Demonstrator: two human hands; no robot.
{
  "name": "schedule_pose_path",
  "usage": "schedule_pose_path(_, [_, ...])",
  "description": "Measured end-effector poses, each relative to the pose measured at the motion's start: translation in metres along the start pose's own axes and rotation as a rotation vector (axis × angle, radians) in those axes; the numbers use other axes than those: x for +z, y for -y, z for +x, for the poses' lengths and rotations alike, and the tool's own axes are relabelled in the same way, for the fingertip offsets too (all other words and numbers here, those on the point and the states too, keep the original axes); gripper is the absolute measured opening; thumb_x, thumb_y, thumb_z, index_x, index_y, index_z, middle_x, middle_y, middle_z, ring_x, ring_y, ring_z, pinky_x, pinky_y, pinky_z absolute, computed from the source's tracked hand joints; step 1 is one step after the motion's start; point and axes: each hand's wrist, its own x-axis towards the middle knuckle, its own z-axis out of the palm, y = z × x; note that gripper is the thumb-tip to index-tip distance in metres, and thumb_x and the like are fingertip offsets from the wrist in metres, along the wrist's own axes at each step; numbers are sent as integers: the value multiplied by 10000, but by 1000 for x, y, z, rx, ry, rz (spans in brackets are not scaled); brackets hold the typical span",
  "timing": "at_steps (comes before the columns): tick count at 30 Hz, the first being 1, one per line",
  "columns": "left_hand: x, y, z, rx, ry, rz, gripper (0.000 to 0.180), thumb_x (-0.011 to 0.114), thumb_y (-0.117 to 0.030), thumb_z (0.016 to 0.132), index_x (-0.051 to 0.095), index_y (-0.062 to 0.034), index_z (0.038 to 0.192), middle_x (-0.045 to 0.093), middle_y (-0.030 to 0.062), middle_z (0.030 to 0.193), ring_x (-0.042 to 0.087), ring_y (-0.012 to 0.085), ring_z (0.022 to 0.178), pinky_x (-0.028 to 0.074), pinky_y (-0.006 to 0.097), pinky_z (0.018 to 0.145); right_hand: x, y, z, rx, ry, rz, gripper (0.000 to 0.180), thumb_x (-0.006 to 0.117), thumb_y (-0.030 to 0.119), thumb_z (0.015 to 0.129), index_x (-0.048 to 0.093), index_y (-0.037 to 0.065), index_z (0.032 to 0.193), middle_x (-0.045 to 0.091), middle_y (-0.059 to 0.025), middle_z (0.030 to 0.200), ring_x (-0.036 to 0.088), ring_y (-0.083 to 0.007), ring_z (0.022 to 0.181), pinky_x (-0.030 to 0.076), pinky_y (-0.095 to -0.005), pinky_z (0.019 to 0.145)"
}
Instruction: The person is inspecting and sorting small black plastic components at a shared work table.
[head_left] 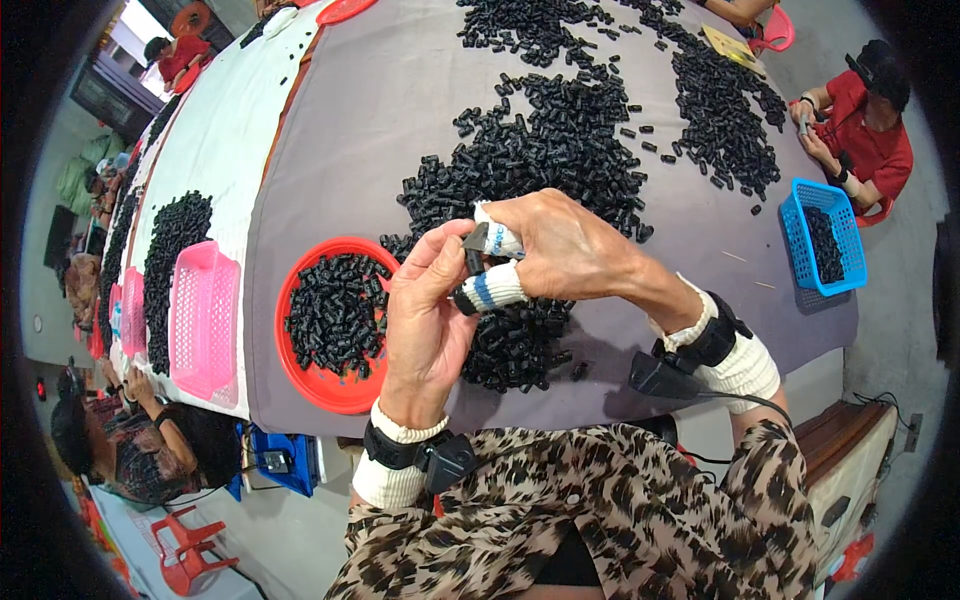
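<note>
Above the near part of the table, my two hands meet around a small black plastic piece. My left hand is closed, its thumb and fingertips pinching that piece. From the right, my right hand reaches over with a bent wrist. White wraps with blue marks cover its thumb and index finger, which close together at the piece. A dark, angular tip shows between them; I cannot tell whether it belongs to the piece or to a tool. Beneath my hands spreads a large pile of similar black pieces.
Left of my hands stands a round red tray filled with black pieces. Further left is a pink basket. A blue basket holding black pieces sits at the right edge, near a person in red. Other people sit along the left table.
</note>
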Motion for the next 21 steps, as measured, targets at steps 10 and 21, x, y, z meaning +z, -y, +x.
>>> schedule_pose_path(10, [-7,1,0,-9,25,-28,205,531,-86,872,531,11,1052,593,93,984,591,172,898,501,297,799,4,-5,0,-13,3,11,366,711,305,689,513,-2,705,505,-65,571,475,-177,514,375,-334,483])
schedule_pose_path(21, [-3,3,-2,25,4,45,220,558,-71,845,541,10,1048,602,85,969,597,165,886,495,292,797,4,-7,-4,-61,18,50,337,675,282,721,523,-17,749,522,-94,582,491,-203,505,383,-341,482])
